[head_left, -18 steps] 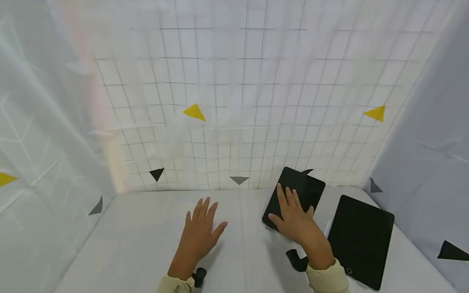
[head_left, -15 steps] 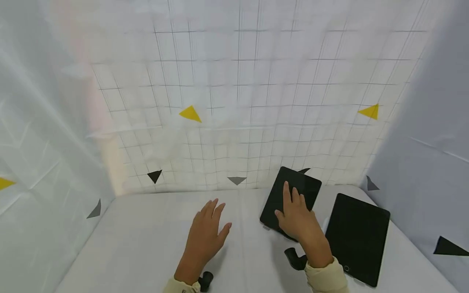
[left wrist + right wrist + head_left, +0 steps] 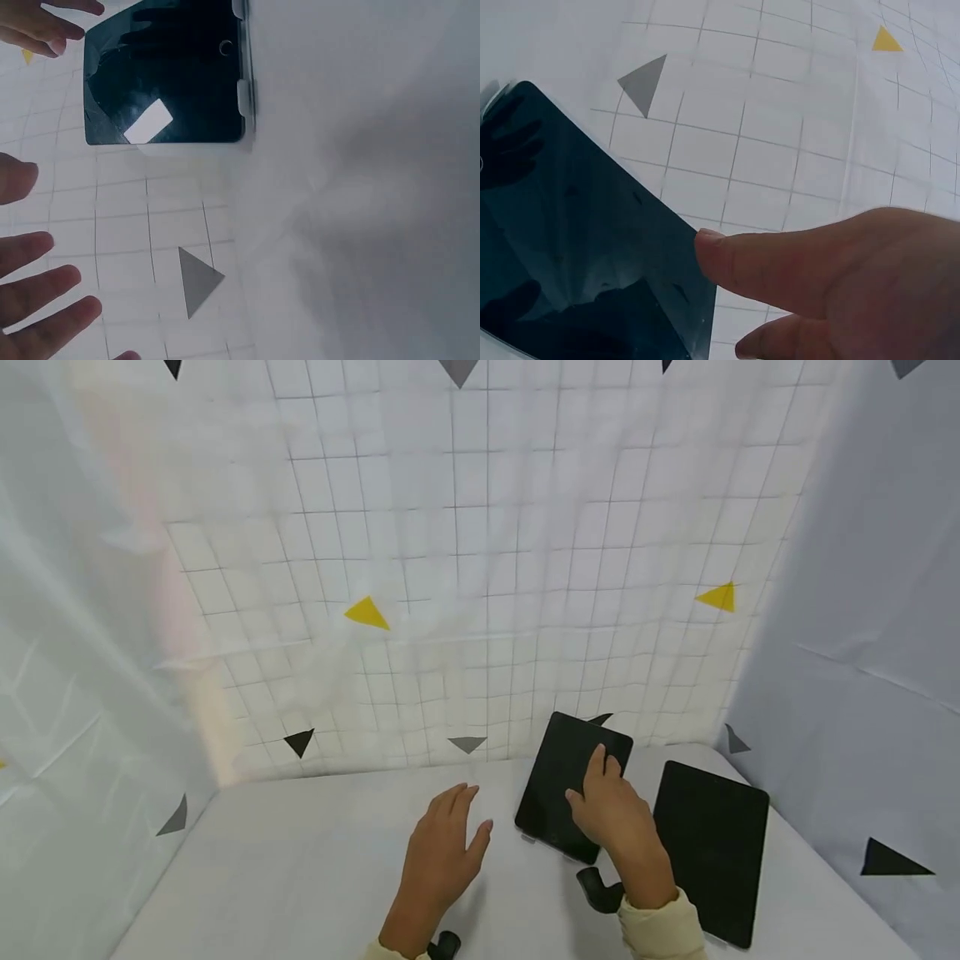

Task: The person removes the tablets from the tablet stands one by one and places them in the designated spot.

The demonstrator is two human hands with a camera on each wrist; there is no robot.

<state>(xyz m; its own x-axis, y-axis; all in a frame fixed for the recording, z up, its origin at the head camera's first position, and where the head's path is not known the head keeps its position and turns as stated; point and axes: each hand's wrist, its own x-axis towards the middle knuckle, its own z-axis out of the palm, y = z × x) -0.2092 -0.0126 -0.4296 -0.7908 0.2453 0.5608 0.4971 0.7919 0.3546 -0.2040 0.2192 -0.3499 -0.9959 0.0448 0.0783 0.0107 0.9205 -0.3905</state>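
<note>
One black tablet point(image 3: 542, 777) leaned back on small pale lips point(image 3: 243, 97) near the back edge of the tabletop point(image 3: 322, 860), right of that edge's middle. The right hand point(image 3: 615, 814) was in front of its screen, index finger extended ahead, thumb spread out to the left, gripping nothing; whether a fingertip met the glass could not be told. The left hand point(image 3: 442, 852) was held over the tabletop, left of this tablet and well short of the back edge, its back turned up, thumb set apart, fingers loosely bent around nothing. A second tablet point(image 3: 712, 852) was just right of the right hand's wrist, nearer the tabletop's right edge.
</note>
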